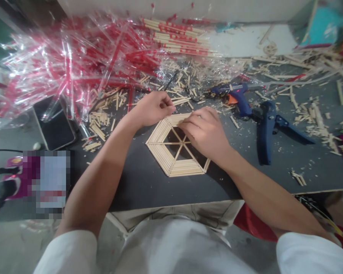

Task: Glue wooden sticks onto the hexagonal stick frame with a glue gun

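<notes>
Both hands close in on the far side of the stick hexagon, where a slip could skew a row.

From my remote seat I see the hexagonal stick frame (161, 155) flat on the dark table (140, 192), directly between the hands. The left hand (154, 107) has its fingers curled together at the far edge; I cannot tell whether a stick is pinched there. The right hand (207, 127) bends over the far right side, its fingertips hidden, so its grip is unclear to me. My worry: uneven pressure from either hand could shift a strip or loosen a spoke. Loose sticks (181, 101) just beyond could get caught underneath, and a careless right elbow or wrist might knock the glue gun (240, 99) or the blue cutter (265, 133).
</notes>
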### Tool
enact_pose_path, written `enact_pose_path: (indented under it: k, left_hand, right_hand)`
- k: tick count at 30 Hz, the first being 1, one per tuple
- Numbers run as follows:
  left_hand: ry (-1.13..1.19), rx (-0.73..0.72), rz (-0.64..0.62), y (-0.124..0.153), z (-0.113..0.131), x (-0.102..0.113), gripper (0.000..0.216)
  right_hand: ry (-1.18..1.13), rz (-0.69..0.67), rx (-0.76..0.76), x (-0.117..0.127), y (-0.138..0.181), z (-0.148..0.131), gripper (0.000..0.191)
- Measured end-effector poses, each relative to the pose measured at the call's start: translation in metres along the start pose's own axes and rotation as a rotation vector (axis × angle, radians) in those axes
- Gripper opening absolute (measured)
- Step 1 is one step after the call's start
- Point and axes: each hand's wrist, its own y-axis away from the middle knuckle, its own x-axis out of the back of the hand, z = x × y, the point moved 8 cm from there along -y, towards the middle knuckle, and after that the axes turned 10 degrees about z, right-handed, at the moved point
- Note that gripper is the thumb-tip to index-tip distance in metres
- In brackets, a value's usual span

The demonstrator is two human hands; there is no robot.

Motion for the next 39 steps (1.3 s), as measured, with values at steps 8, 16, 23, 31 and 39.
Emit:
enact_pose_path:
  k: [8,16,23,31,39]
  left_hand:
    - [0.004,-0.035,0.006,0.000,0.002,0.000,0.009]
    - [-0.011,-0.036,0.007,0.000,0.003,-0.001,0.007]
    - [-0.003,-0.042,0.021,-0.001,0.002,-0.002,0.008]
    - [-0.016,-0.054,0.005,-0.001,0.002,-0.003,0.008]
    - [-0.137,-0.211,0.034,0.006,0.030,0.003,0.010]
  right_hand:
    - [-0.047,-0.049,-0.059,-0.002,-0.001,0.003,0.027]
    - [-0.039,-0.074,-0.047,-0.005,-0.001,0.003,0.028]
    - [-0.028,-0.043,-0.023,-0.003,-0.002,0.000,0.029]
    - [-0.052,-0.028,-0.053,-0.004,-0.001,0.003,0.027]
    - [-0.101,0.016,-0.132,-0.001,0.001,0.013,0.021]
